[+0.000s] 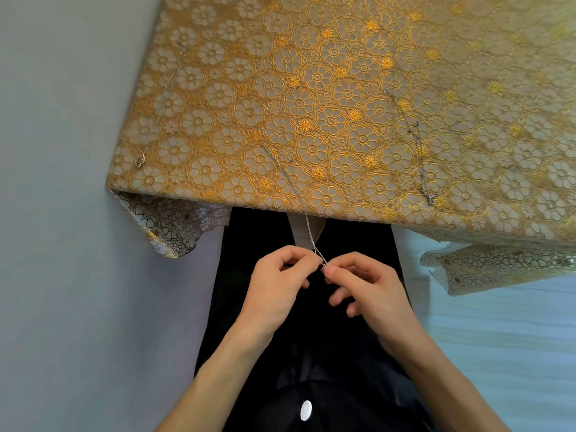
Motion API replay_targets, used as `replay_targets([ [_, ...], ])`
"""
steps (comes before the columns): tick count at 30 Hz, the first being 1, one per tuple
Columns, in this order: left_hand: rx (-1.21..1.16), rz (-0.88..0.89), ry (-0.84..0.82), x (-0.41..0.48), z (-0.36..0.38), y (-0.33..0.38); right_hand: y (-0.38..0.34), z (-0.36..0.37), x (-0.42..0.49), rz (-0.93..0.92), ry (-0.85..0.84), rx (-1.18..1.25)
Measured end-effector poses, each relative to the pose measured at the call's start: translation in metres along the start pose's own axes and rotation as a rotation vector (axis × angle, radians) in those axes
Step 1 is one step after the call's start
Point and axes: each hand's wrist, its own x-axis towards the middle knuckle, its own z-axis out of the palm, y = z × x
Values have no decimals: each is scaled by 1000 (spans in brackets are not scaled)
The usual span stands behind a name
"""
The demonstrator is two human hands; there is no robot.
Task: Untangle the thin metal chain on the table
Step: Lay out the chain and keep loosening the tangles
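While I watched through the head view, the left hand (280, 285) and right hand (371, 288) sat just below the counter (343, 73) edge, over dark clothing (311, 353). Both sets of fingers (314, 260) pinched the thin chain (293, 185) at almost 1 spot, tips nearly touching. The chain ran up over the edge and across the floral cloth (218, 98). 1 other chain (416, 135) lay well to the right, 1 small pendant (140, 159) near the left corner.
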Motion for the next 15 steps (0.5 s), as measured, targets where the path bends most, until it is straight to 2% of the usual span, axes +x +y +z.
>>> replay_targets([
  [5,-294,-95,-131,-1,2,-1,-4,6,-5,74,-17,139],
  [10,-559,-159,-243,1,1,0,-9,10,-7,54,-32,156],
  [15,-761,-205,-246,5,-10,8,-2,5,-8,51,28,141],
])
